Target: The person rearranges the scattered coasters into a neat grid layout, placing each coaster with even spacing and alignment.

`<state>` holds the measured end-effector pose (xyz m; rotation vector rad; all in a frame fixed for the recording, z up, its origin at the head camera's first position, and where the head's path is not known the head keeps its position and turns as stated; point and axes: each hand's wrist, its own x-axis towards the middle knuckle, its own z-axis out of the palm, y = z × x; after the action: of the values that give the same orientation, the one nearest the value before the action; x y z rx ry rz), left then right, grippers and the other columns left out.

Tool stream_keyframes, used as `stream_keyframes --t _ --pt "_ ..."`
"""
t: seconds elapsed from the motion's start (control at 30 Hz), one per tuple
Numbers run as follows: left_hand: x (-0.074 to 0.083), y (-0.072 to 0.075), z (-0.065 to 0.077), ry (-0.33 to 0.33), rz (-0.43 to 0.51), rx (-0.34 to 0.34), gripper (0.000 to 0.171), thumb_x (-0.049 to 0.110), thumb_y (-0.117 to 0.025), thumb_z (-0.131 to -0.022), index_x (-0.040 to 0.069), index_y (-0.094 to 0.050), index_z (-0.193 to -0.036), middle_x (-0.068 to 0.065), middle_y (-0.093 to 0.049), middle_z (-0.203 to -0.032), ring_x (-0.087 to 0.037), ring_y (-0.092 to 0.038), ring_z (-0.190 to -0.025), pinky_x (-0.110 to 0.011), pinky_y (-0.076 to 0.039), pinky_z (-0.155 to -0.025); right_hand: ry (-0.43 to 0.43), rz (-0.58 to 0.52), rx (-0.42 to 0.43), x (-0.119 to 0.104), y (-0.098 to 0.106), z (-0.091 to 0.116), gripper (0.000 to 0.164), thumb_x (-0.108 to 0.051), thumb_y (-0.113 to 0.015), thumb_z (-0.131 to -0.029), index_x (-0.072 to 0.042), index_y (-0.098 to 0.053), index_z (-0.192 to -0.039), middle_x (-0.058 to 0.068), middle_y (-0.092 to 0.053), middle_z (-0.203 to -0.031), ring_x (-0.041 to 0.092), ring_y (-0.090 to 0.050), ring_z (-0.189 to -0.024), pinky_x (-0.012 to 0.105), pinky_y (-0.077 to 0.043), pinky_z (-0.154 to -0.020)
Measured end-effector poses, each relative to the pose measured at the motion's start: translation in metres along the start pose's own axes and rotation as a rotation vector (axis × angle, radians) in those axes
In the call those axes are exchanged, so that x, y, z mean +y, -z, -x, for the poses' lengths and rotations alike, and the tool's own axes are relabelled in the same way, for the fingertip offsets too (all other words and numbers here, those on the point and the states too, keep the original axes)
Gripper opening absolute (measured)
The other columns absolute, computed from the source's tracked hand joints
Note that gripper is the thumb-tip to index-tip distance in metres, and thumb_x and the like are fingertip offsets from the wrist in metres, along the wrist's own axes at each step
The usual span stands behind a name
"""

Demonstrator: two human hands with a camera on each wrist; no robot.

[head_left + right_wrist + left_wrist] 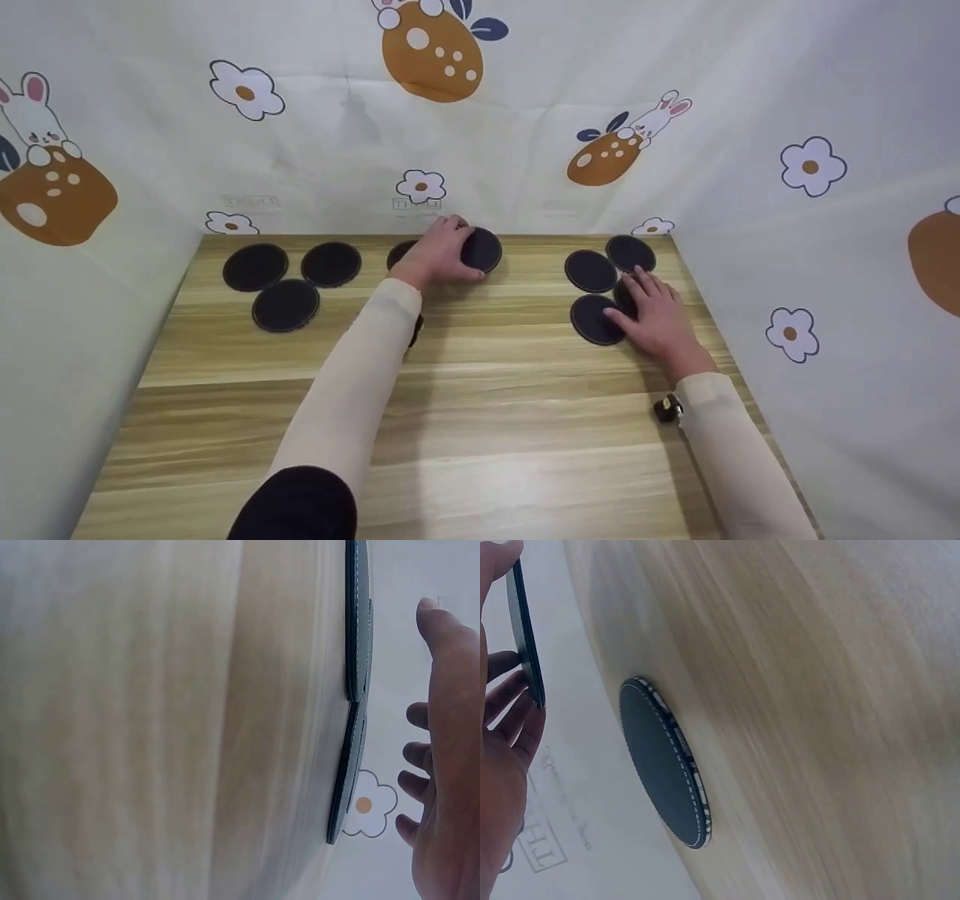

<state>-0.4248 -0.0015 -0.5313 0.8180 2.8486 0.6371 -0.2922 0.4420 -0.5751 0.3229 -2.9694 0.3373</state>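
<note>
My left hand (441, 253) holds a round black coaster (484, 250) by its edges near the back of the wooden table. In the left wrist view the thumb and fingers grip this held coaster (525, 634) off the surface, while another coaster (664, 761) with pale edge stitching lies flat. Partly hidden behind the left hand is that second coaster (399, 253). Over a group of several coasters at the right, my right hand (658, 315) hovers with spread fingers, partly covering one coaster (625, 298). The right wrist view shows its fingers apart from the coasters (357, 637).
At the back left lie three more black coasters, the nearest (286, 305) in front of the others. Printed cloth (525, 142) with rabbits and flowers walls in the table (510, 420) at the back and sides.
</note>
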Motion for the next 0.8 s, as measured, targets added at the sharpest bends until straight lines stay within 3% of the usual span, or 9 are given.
stream_keyframes --t 0.23,0.8 --pt "-0.007 -0.008 -0.007 0.007 -0.022 -0.012 0.096 0.055 -0.087 -0.088 0.001 -0.054 -0.16 -0.015 -0.047 -0.158 -0.033 -0.041 -0.147 -0.047 -0.039 -0.125 -0.007 0.013 -0.014 -0.001 0.001 0.001 0.089 -0.065 -0.062 -0.106 -0.002 -0.046 -0.167 0.026 -0.029 -0.178 0.05 -0.028 -0.162 0.068 -0.021 -0.129" --pt "-0.008 -0.019 -0.013 0.025 -0.061 -0.051 0.096 0.054 -0.088 -0.089 0.0 -0.053 -0.161 -0.018 -0.046 -0.162 -0.035 -0.039 -0.153 -0.048 -0.035 -0.129 -0.01 0.025 -0.019 0.001 0.003 0.004 0.089 -0.067 -0.061 -0.106 -0.005 -0.045 -0.168 0.025 -0.029 -0.178 0.048 -0.029 -0.162 0.067 -0.021 -0.129"
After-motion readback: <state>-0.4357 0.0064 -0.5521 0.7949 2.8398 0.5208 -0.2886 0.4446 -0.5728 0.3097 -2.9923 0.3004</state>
